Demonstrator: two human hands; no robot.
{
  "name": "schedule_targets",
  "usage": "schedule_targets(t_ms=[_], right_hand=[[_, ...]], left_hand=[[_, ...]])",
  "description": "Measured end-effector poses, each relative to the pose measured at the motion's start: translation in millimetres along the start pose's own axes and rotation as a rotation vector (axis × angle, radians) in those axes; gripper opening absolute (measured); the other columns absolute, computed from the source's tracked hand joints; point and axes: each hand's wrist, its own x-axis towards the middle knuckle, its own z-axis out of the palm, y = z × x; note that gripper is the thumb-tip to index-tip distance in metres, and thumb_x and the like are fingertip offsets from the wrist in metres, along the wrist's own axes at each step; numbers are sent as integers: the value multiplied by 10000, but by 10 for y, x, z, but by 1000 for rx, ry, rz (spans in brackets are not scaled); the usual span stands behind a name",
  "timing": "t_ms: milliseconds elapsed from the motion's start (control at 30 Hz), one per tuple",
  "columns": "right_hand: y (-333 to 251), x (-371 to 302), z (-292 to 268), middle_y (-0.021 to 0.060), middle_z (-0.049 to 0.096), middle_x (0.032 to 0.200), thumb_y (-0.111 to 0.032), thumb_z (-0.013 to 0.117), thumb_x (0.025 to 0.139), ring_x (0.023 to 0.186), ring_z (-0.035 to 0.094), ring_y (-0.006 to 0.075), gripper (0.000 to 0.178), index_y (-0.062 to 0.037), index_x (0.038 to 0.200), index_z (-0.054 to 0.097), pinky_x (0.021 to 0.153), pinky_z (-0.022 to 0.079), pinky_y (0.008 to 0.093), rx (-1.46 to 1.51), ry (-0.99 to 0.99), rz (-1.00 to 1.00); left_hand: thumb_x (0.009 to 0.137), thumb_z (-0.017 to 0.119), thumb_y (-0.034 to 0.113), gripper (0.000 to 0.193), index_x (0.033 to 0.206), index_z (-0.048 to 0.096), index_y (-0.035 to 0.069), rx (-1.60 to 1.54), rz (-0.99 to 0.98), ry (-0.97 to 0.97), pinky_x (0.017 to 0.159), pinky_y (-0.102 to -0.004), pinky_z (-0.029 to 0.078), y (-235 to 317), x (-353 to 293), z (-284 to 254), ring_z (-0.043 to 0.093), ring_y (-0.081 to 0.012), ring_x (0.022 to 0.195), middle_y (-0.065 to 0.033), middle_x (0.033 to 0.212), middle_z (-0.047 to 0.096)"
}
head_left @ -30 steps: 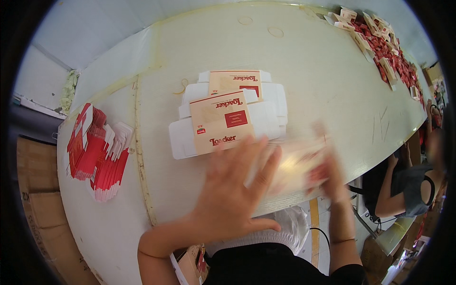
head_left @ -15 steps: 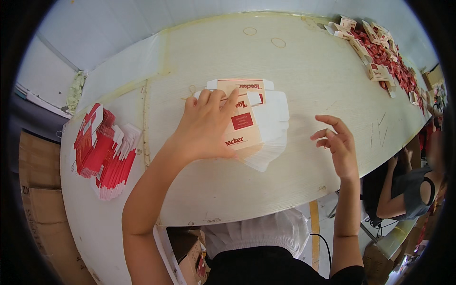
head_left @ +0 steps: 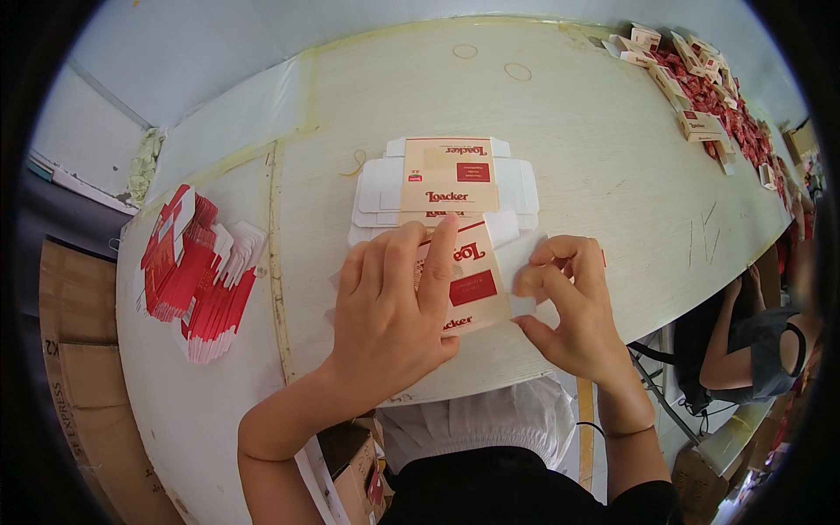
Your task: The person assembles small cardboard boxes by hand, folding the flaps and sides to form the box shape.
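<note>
A flat, cream and white printed carton [head_left: 483, 313] with a dark red panel lies tilted near the front of the table. My left hand [head_left: 385, 311] is laid over its left part, fingers forward on the face and thumb at the near edge, gripping it. At the carton's right end, my right hand [head_left: 582, 311] pinches a white flap [head_left: 523, 304] between thumb and bent fingers. Just beyond is a stack of similar flat cartons [head_left: 451, 175], cream faces up and white flaps out to both sides; the held carton overlaps its near edge.
Red and white flat cartons [head_left: 197, 280] lie in piles at the left. Small red wrapped pieces [head_left: 700, 101] and opened cream boxes [head_left: 700, 127] are heaped at the far right. Two rubber bands [head_left: 517, 72] lie at the back. Another person [head_left: 752, 350] sits at the right.
My left hand has drawn one carton off the stack toward me. My right hand has come in from the right and taken hold of its flap.
</note>
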Motion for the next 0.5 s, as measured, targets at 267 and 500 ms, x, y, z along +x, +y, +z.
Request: schedule_targets(t_ms=[267,500], right_hand=[[71,-57,117,231,292,1447,-212,740,741,1391,237,388,659,-66,1311,444,1082,311,491,733,286,-58],[-15,-108,384,196,443,1362,-114,585,863,1237,484,288,649,15,1416,270,1024,399,403,832,328,162]], left_hand=[[691,681,69,534,1196,522,-3,-139,-20,149,765,-388,467,122,-95,75,584,-280,913,-117,1046,560],[610,770,147,641,1196,536,35,-284,-76,97,745,-372,487,299,-119,172,590,-277,901,-104,1082,574]])
